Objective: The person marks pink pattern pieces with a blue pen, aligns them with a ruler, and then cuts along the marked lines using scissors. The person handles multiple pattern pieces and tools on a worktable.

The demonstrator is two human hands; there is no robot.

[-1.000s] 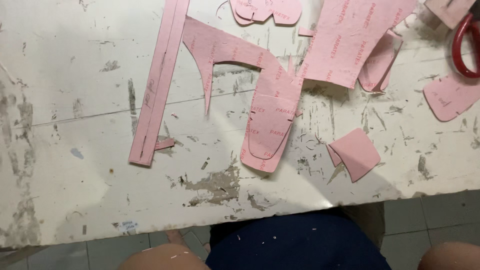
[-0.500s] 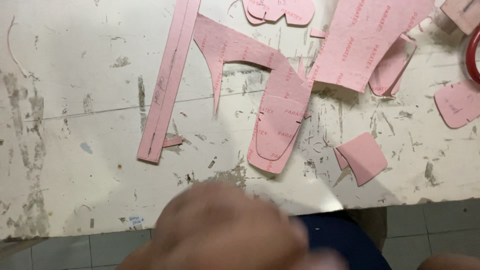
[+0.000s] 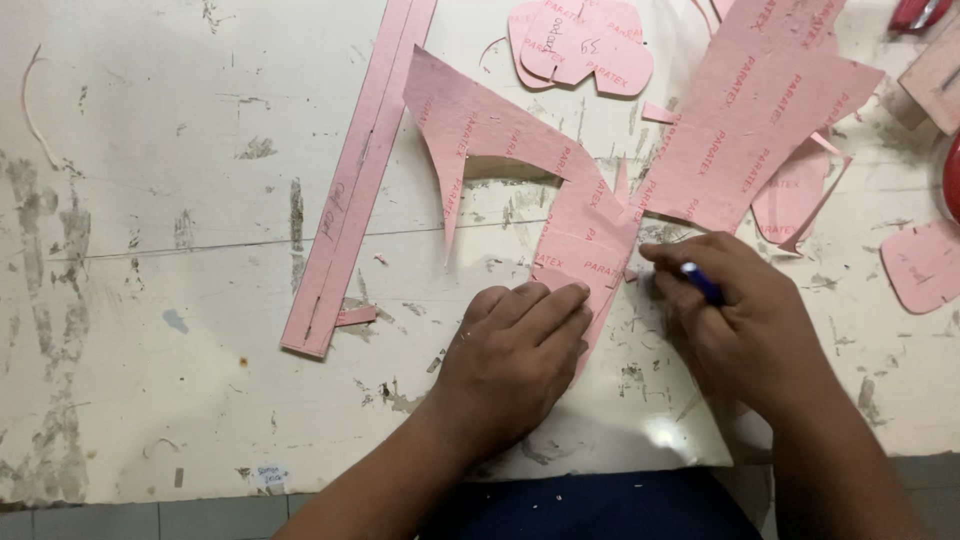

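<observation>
A person is working at a scuffed white table (image 3: 150,200), seen from above. Their left hand (image 3: 515,350) is lying flat, fingers together and extended, pressing down on a pink cut-out sheet (image 3: 575,225) with a long curved shape and a pointed spur. The lower rounded end of this sheet is hidden under the palm. The right hand (image 3: 745,320) is curled closed around a blue pen (image 3: 702,283), with the tip pointing toward the sheet's right edge, just beside the left fingertips.

To the left, a long pink strip (image 3: 360,170) is lying at a slant, well apart from both hands. Above, a stack of small rounded pink pieces (image 3: 585,45) is sitting near the table's far edge. A larger irregular pink sheet (image 3: 760,120) is lying to the upper right, touching the pressed sheet near its top. A small pink tab-shaped piece (image 3: 925,265) is resting at the far right.

Judging from the pose, marking cleanly is likely depending on keeping the flat hand firm so the sheet is not sliding, and on holding the pen tip close against the edge.
</observation>
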